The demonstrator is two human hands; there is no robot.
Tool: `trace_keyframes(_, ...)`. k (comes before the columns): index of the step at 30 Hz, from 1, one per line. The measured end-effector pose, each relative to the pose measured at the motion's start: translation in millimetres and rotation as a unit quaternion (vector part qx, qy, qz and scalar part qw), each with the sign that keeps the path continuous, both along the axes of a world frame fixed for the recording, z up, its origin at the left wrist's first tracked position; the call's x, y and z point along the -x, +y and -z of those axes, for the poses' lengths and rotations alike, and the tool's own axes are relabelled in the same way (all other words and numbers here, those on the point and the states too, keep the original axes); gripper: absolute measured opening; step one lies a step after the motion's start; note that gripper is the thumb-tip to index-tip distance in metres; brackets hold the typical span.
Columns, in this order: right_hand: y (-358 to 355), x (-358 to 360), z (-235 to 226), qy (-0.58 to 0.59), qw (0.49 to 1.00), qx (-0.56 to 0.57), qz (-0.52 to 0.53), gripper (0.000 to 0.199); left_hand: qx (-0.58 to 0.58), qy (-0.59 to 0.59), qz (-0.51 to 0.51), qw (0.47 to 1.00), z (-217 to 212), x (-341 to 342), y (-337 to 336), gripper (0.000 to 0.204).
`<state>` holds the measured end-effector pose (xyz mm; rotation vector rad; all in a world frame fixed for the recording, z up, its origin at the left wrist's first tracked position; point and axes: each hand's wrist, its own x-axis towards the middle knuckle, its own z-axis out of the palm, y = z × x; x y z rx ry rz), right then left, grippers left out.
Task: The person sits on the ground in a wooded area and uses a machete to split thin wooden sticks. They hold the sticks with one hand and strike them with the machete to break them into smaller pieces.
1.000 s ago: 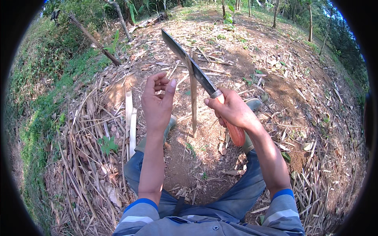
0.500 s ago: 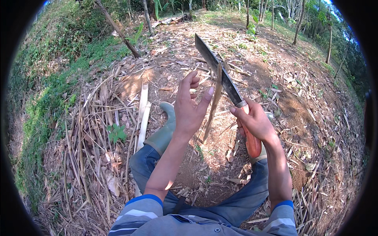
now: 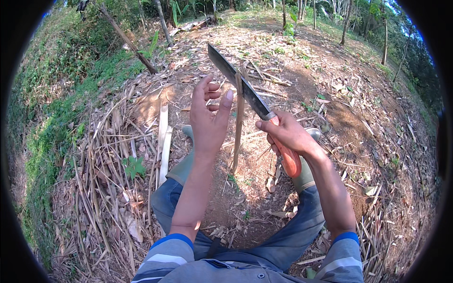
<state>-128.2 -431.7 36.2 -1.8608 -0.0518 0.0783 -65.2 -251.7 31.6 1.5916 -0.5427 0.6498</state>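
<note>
My right hand (image 3: 291,136) is closed round the reddish wooden handle of a machete (image 3: 257,103), its dark blade slanting up and to the left. Against the blade's middle stands a narrow brown strip of wood (image 3: 239,129), roughly upright. Its top end seems split around the blade, though I cannot tell how deep the blade sits. Just left of the strip, my left hand (image 3: 210,115) is raised with fingers apart and partly curled, holding nothing. A gap shows between its thumb and the wood.
Two pale split strips (image 3: 165,146) lie left of my boots (image 3: 184,170). Beyond them is a heap of dry stalks (image 3: 96,181). Short sticks (image 3: 269,80) lie ahead on the leaf-strewn ground. Thin tree trunks (image 3: 126,40) stand farther off.
The machete, the wood strip and both hands have shifted a little to the left. The view has turned slightly too. My left hand stays open beside the strip.
</note>
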Motion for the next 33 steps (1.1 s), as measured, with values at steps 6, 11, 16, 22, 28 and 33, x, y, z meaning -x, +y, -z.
trace_keyframes(6,2,-5,9,-0.026,1.000,0.018,-0.003,0.027,-0.110,-0.055,-0.013,0.992,-15,-40,-24,0.037)
trace_keyframes(11,-9,-1,2,0.003,1.000,-0.010,-0.018,0.026,-0.092,-0.049,0.020,0.994,-15,-42,-25,0.020)
trace_keyframes(16,-14,22,15,0.002,0.997,-0.018,-0.078,0.030,-0.153,-0.413,-0.099,0.893,-51,-96,-8,0.032)
trace_keyframes(22,-30,13,-10,-0.140,0.889,0.410,0.150,0.027,-0.422,-0.391,-0.135,0.807,-52,-131,6,0.055)
trace_keyframes(28,-71,6,-64,-0.160,0.899,0.380,0.149,0.019,-0.380,-0.435,-0.155,0.801,-100,-122,-4,0.065)
trace_keyframes(33,-71,2,-34,-0.176,0.890,0.387,0.161,0.027,-0.453,-0.288,-0.217,0.815,-68,-100,-10,0.057)
